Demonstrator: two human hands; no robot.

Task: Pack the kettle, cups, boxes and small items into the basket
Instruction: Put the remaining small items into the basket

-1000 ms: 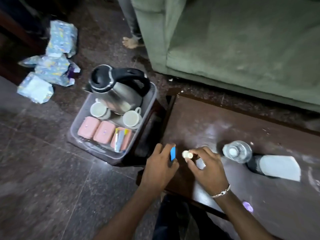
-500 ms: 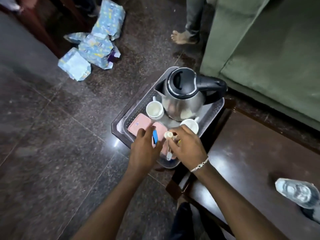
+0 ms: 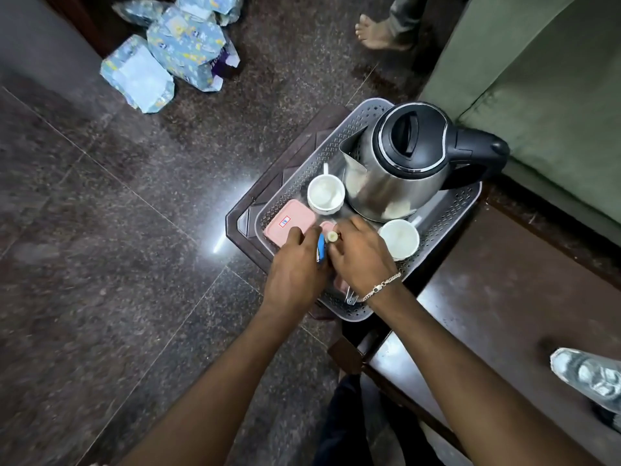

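Note:
A grey perforated basket stands on a small dark stool. Inside it are a steel kettle with a black lid and handle, two white cups, and pink boxes. My left hand is over the basket's near side, shut on a small blue item. My right hand is beside it, pinching a small cream-capped item. Both hands hide most of the other pink boxes and small items under them.
A dark wooden table lies to the right with a clear plastic bottle at its edge. A green sofa is behind. Blue patterned packets lie on the granite floor. Another person's bare foot stands at the top.
Both hands have carried the blue item and the cream-capped item from the table over to the basket and lowered them above the pink boxes. My view has swung left and closer.

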